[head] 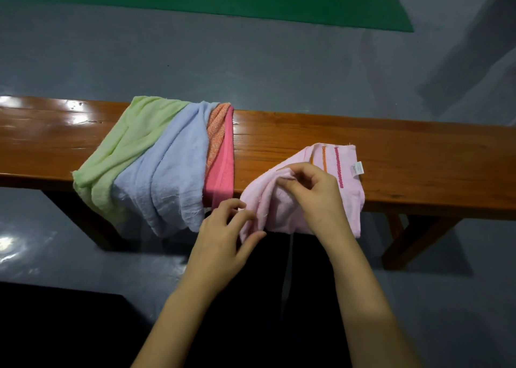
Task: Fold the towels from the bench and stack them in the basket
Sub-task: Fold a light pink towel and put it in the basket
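Both hands work the pale pink towel (304,200), which lies crumpled on the near edge of the wooden bench (391,155) and droops over its front. The left hand (223,242) has its fingers curled, the thumb and forefinger pinching the towel's lower left edge where it hangs below the bench. The right hand (312,191) sits higher, fingers bent, thumb and fingertips nipping a raised fold of the same towel near its middle. Just beyond the right fingers run the towel's orange and pink stripes, and a small white label (357,169) sticks out at its far right edge. To the left of the left fingers, a little apart from the pink towel, more towels lie draped across the bench and overlapping: a darker pink towel (220,177) nearest, an orange patterned towel (217,133) partly on it, then a light blue towel (170,172), then a light green towel (122,147) farthest off. The basket is not in view
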### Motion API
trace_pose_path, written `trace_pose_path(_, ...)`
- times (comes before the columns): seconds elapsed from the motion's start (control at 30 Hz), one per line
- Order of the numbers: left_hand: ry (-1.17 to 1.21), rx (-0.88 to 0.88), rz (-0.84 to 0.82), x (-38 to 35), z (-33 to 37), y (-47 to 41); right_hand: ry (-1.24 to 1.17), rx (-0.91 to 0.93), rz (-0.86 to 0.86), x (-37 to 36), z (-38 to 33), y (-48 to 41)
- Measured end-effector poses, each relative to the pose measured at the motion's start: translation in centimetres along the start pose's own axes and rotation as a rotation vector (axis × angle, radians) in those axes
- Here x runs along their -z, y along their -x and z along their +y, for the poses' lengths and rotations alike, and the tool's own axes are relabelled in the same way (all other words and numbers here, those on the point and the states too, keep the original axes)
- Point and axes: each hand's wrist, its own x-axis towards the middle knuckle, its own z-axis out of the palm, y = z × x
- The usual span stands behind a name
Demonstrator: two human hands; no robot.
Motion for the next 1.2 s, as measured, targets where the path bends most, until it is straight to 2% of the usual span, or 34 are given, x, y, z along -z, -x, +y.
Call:
trace_pose_path(0.23,-0.229,-0.004,-0.005,-0.4,-1.4,0.8,-0.010,0.033,0.058,0.0,-0.1,0.4)
trace_pose_path(0.33,-0.253,-0.001,-0.020,-0.1,-2.7,0.9,0.010,0.030,0.075,0.2,-0.1,0.7)
trace_pose_path(0.4,-0.219,-0.019,0.030,0.6,-3.4,0.8,0.018,0.021,0.112,0.5,0.0,0.8)
trace_pose_path(0.6,-0.019,0.039,0.173,2.5,-2.9,-0.3,0.028,0.013,0.163,1.0,0.0,1.2)
trace_pose_path(0.7,0.151,0.209,0.225,2.8,-2.1,-0.6,0.041,0.016,0.178,1.2,-0.3,1.4)
trace_pose_path(0.77,0.258,0.300,0.191,3.3,-1.5,-1.0,0.035,0.027,0.201,1.4,-0.5,1.4)
trace_pose_path(0.9,0.248,0.230,0.140,4.3,-0.9,-2.1,0.038,0.040,0.226,1.6,-1.1,1.8)
trace_pose_path(1.07,0.828,0.254,0.300,5.0,2.5,-4.6,0.030,0.208,0.342,2.3,-3.1,1.6)
trace_pose_path(1.13,0.900,0.261,0.343,5.2,3.9,-5.8,0.053,0.275,0.403,2.9,-3.9,1.3)
trace_pose_path(1.2,0.838,0.203,0.386,5.8,5.5,-6.9,0.095,0.340,0.487,3.6,-4.9,1.0)
